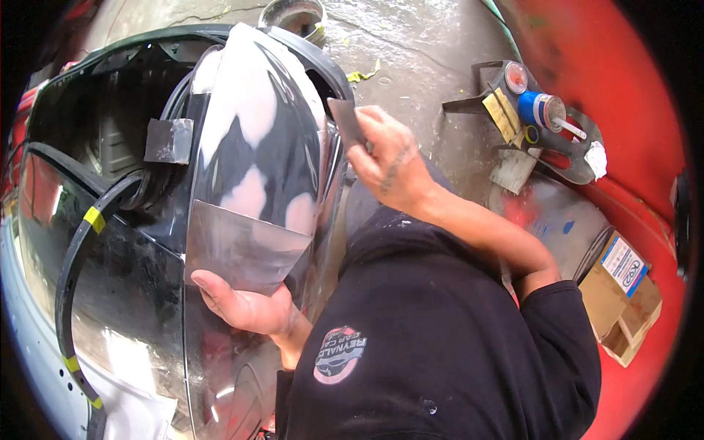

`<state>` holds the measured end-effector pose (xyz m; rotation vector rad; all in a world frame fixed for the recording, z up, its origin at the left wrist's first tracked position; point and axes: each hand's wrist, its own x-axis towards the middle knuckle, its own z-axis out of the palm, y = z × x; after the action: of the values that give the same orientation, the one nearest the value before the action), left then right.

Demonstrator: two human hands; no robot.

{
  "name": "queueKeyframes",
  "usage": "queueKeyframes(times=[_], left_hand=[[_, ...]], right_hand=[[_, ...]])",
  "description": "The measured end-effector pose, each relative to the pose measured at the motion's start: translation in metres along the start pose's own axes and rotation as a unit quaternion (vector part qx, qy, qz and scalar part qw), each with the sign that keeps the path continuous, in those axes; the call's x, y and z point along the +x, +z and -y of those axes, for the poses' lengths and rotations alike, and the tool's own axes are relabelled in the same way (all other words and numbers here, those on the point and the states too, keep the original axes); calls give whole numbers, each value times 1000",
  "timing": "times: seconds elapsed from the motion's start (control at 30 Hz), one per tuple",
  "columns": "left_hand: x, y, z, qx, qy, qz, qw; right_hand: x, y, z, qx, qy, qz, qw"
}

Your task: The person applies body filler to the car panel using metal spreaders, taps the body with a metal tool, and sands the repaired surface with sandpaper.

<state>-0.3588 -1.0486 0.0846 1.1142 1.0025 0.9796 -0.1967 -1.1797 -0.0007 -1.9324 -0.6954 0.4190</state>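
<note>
My left hand (242,304) holds a flat grey mixing plate (246,242) by its lower edge. Its thumb is out to the left, and its other fingers are hidden beneath the plate. In front of me is a black car body panel (290,176) with whitish-pink filler patches (249,81); the plate covers part of its lower end. To the right of the panel's edge, my right hand (392,158) is closed around a dark flat spreader (346,123). The spreader's blade points up and left, close to the panel; whether it touches is unclear.
A grey pad (169,141) lies left of the panel, near a curved black strip (66,279) with yellow tape. A bucket (293,16) stands behind. At right, a dark stool (579,139) bears a blue can (537,110); a cardboard box (612,297) sits by a red panel (587,44).
</note>
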Motion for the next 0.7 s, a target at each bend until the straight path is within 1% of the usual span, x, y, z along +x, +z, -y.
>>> queueKeyframes(times=[0.07, 0.1, 0.13, 0.2, 0.27, 0.3, 0.37, 0.4, 0.43, 0.53, 0.57, 0.6, 0.67, 0.7], left_hand=[[-3, -4, 1, 14, 0, 4, 1000], [-5, -5, 1, 16, 3, -1, 1000], [-7, -4, 1, 18, 7, -6, 1000], [-10, -3, 0, 12, 4, -7, 1000], [-13, -2, -1, -3, -9, 3, 1000], [-13, -2, -2, -10, -14, 25, 1000], [-16, -4, -3, -20, -23, 70, 997], [-18, -2, -2, -37, -49, 72, 995], [-20, 2, -1, -53, -75, 76, 993], [-23, 10, 6, -106, -144, 112, 977], [-22, 8, 12, -123, -167, 129, 970], [-18, -1, 26, -126, -198, 117, 965], [-24, 12, 29, -93, -213, 80, 969], [-25, 15, 38, -114, -243, 85, 960]], right_hand=[[-5, 21, 6, -17, -15, 0, 1000], [-6, 30, 17, -17, 10, 7, 1000], [-6, 29, 25, -18, -8, 10, 1000], [-8, 22, 17, -12, -56, -17, 998], [-10, 4, 13, 6, 7, 3, 1000], [-8, -1, 12, 17, 35, 15, 999], [-10, 13, 0, 2, -12, 3, 1000], [-11, 18, -1, -5, -34, -4, 999], [-14, 20, 5, 0, -35, 0, 999], [-25, -13, 6, 141, 6, -1, 990], [-33, -33, 21, 212, 65, 21, 975], [-40, -46, 26, 208, 49, 8, 977], [-52, -66, 39, 222, -67, 10, 973], [-54, -77, 41, 178, -172, 47, 968]])
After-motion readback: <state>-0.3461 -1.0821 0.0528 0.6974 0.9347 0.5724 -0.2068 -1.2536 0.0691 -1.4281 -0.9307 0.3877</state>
